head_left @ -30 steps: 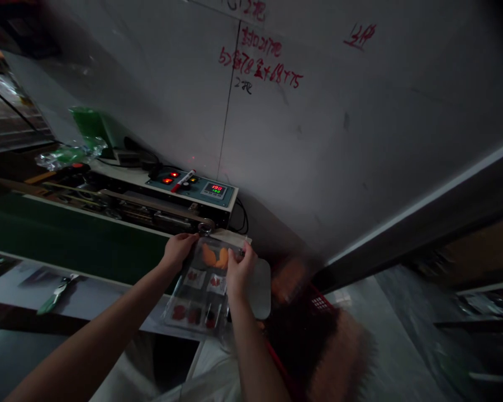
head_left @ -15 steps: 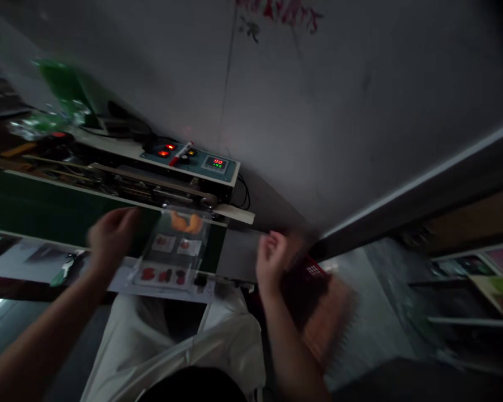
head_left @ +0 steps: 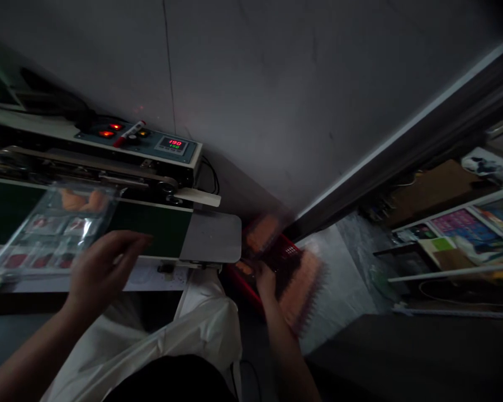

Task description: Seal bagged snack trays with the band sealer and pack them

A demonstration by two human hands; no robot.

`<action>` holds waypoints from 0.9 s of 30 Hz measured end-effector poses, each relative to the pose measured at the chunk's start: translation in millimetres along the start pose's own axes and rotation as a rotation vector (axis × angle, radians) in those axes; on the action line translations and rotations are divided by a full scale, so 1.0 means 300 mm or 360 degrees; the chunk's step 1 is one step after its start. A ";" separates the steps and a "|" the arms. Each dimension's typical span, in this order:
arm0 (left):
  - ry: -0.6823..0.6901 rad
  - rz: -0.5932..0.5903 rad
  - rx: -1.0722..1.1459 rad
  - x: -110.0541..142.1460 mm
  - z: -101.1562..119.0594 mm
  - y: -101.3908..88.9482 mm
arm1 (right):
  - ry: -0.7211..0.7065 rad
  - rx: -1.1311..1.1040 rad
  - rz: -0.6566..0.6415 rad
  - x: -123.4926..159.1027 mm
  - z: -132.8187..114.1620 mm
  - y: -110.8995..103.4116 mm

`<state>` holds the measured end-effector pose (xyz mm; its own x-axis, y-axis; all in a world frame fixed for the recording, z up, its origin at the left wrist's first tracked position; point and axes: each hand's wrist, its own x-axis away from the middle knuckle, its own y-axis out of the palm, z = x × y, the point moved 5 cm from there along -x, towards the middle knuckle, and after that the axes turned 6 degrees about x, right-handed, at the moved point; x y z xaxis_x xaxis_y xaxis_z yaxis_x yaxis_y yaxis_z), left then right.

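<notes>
Left fingers (head_left: 126, 241) open and empty, just below the clear packet (head_left: 54, 229) out on the sealer belt (head_left: 151, 226); right fingers (head_left: 263, 276) down at the red crate (head_left: 287, 251), grip unclear.

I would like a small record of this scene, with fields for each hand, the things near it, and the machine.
Left hand: open, holding nothing, beside a clear plastic packet
Packet: orange and red contents, lying across a green conveyor belt
Right hand: blurred, at a red plastic crate; grip unclear
Machine: band sealer, display showing 190
</notes>
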<state>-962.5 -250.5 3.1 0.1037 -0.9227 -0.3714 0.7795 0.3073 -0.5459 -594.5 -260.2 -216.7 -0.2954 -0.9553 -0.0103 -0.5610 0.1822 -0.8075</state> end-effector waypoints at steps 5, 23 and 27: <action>0.0433 -0.0907 0.0231 -0.037 0.146 0.301 | -0.0130 -0.0324 0.0353 -0.012 -0.055 -0.536; -0.0595 -0.0915 0.1373 -0.135 0.103 0.289 | -0.0882 -0.1022 -0.0789 -0.251 -0.706 -0.547; -0.0589 -0.1016 0.1253 -0.134 -0.006 0.256 | -0.1041 -0.0691 -0.1024 -0.271 -0.719 -0.433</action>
<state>-907.9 -189.2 -25.3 -0.3854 -0.9132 0.1328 0.9203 -0.3699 0.1274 -664.4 -155.9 16.4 0.5700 -0.8182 -0.0750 -0.7355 -0.4674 -0.4905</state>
